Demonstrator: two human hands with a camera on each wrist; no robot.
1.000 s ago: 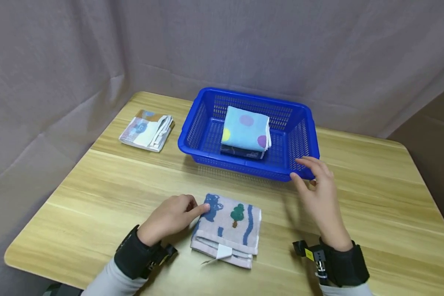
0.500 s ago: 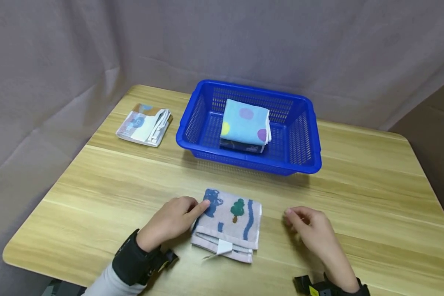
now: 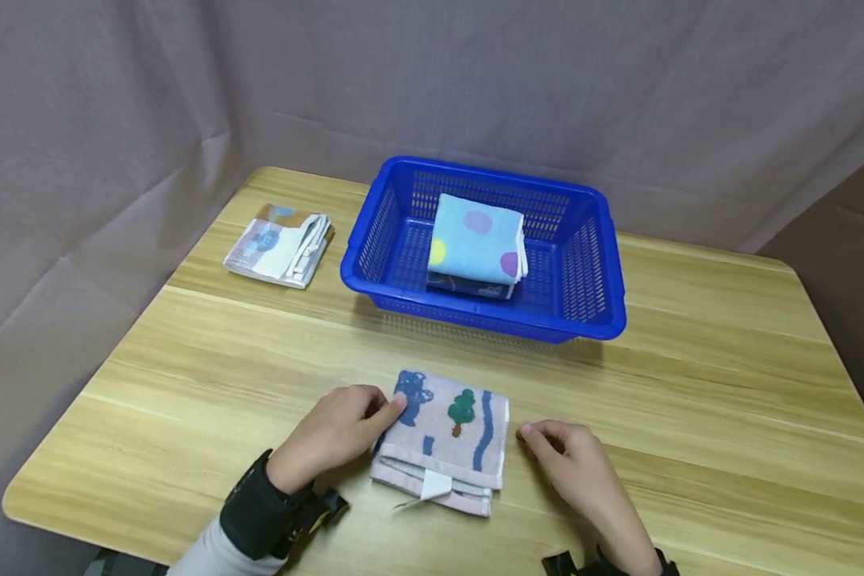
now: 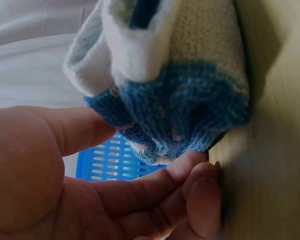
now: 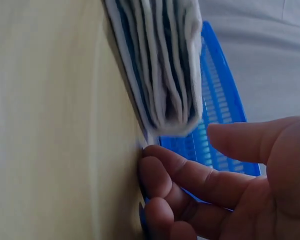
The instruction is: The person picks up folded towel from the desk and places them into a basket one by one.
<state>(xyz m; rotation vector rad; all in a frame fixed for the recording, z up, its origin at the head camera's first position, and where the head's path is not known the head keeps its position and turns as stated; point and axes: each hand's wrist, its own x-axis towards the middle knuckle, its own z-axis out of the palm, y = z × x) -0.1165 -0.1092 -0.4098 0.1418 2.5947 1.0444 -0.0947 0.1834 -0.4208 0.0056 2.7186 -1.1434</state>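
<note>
A folded pinkish-grey towel (image 3: 442, 436) with a blue bear, a green tree and a white tag lies on the table near the front. My left hand (image 3: 342, 432) pinches its left edge, thumb on top. In the left wrist view, the fingers (image 4: 155, 195) are at the towel's blue folded side (image 4: 180, 105). To the right of the towel is my right hand (image 3: 572, 464), its thumb and fingers apart with nothing between them. The right wrist view shows the fingertips (image 5: 157, 175) low by the table, just off the towel's layered edge (image 5: 160, 65).
Behind the towel stands a blue plastic basket (image 3: 363, 276), holding a light blue dotted towel (image 3: 475, 240) on top of a dark folded cloth (image 3: 468, 286). Another folded towel (image 3: 277, 246), white, brown and blue, lies at the back left of the wooden table (image 3: 187, 384).
My right hand has left the basket's front right corner and come down and left to beside the towel. The left hand stays at the towel's left edge. The view shifted slightly.
</note>
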